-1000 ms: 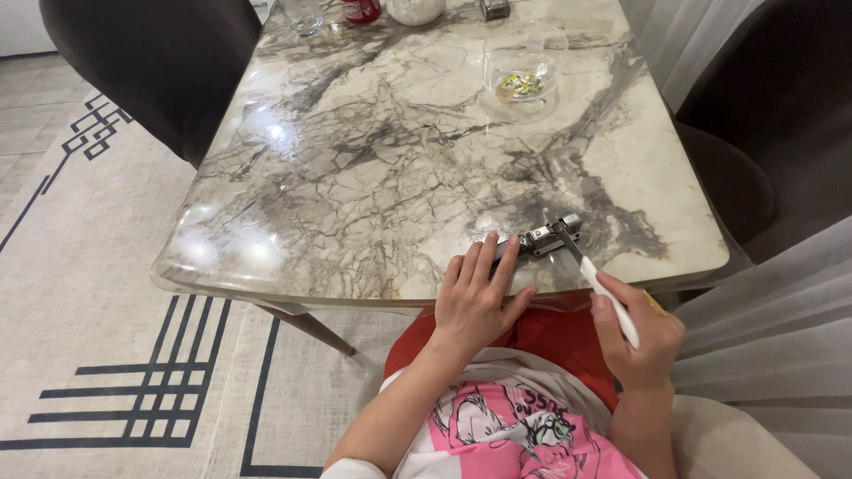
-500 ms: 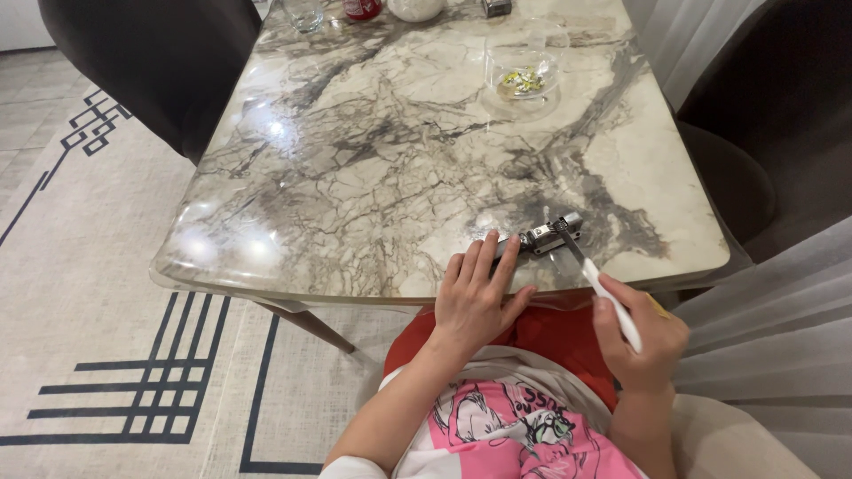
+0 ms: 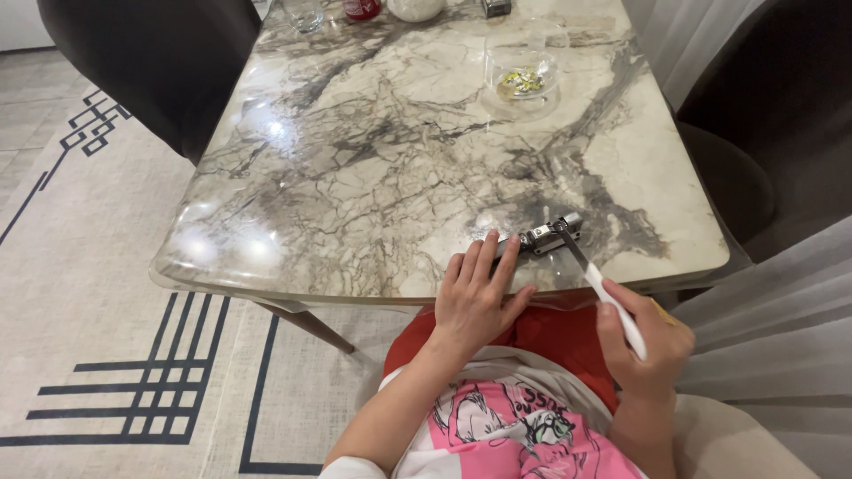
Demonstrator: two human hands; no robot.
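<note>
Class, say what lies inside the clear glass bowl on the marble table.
Inside the clear glass bowl on the marble table lies a small heap of shiny gold-green pieces; what they are is too small to tell.

Grey-veined marble table [image 3: 373, 151], white-handled screwdriver [image 3: 612, 302], silver metal hinge [image 3: 540, 237], pink shirt [image 3: 515, 426].

**Metal hinge under both hands at the near edge**

We see our left hand [image 3: 475, 297] lying flat, fingers pressing one end of a small metal hinge [image 3: 540, 236] on the marbled surface [image 3: 373, 160] near its front edge. Our right hand [image 3: 643, 341] grips a white-handled screwdriver [image 3: 612, 306], its dark shaft slanting up to meet the hinge's far end. Further back stands a clear glass bowl [image 3: 524, 75] with yellowish bits inside. Dark chairs [image 3: 151, 62] flank the surface, and a patterned rug [image 3: 106, 355] covers the floor.
</note>
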